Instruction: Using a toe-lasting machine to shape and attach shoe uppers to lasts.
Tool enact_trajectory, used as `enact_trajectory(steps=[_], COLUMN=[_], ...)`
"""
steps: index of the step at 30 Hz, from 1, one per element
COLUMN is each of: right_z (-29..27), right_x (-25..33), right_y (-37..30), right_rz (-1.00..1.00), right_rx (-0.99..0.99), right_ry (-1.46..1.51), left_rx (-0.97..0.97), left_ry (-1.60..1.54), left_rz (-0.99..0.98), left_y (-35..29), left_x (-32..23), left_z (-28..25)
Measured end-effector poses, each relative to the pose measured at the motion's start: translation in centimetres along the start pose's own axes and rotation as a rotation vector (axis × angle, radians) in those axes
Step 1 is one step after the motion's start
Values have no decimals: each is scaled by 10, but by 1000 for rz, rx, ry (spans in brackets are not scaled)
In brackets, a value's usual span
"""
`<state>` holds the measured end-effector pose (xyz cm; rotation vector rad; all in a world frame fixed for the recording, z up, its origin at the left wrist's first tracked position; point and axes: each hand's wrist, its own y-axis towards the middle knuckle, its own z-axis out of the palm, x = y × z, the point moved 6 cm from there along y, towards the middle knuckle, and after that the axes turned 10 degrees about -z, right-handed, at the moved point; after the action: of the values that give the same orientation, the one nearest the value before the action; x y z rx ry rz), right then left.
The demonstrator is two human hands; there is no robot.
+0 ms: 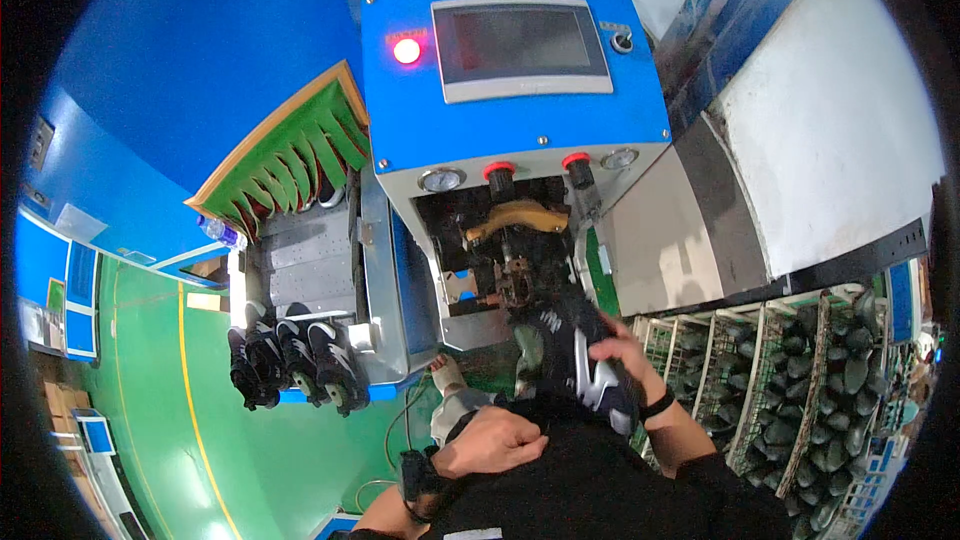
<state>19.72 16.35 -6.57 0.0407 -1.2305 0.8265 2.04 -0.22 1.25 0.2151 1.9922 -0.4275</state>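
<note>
A black sneaker (560, 325) with white marks and a pale patterned sole edge is in front of the machine's opening. My right hand (625, 352) is closed on its right side, thumb and fingers against the light part. A grey-green rounded piece (528, 355) shows beside the sneaker's left side; I cannot tell whether it belongs to it. My left hand (495, 442) is closed, its fingers curled, just left of the sneaker near my body. Whatever it may hold is hidden. Above the sneaker, inside the opening, are a yellow-brown curved pad (518, 220) and a dark metal clamp (512, 282).
The blue machine (640, 90) carries a dark screen (515, 40), a lit red lamp (407, 51) and red-topped knobs (500, 178). Several black sneakers (295, 360) stand at the near end of a conveyor (300, 255) with a green fringe curtain (300, 160). At right, racks (755, 370) hold many dark pieces.
</note>
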Motion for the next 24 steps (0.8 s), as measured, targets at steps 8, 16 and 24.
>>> enact_trajectory(steps=[8, 16, 24], right_z=[60, 135, 137], right_x=[80, 58, 54], right_y=[56, 105, 140], right_rz=[-503, -194, -126], right_rx=[-108, -40, -147], right_ry=[-679, -1679, -1843], left_rx=[-633, -276, -280], left_ry=[207, 193, 105], left_rz=[-452, -652, -569], left_y=[12, -21, -28], left_x=[66, 146, 153], left_z=[-58, -45, -65])
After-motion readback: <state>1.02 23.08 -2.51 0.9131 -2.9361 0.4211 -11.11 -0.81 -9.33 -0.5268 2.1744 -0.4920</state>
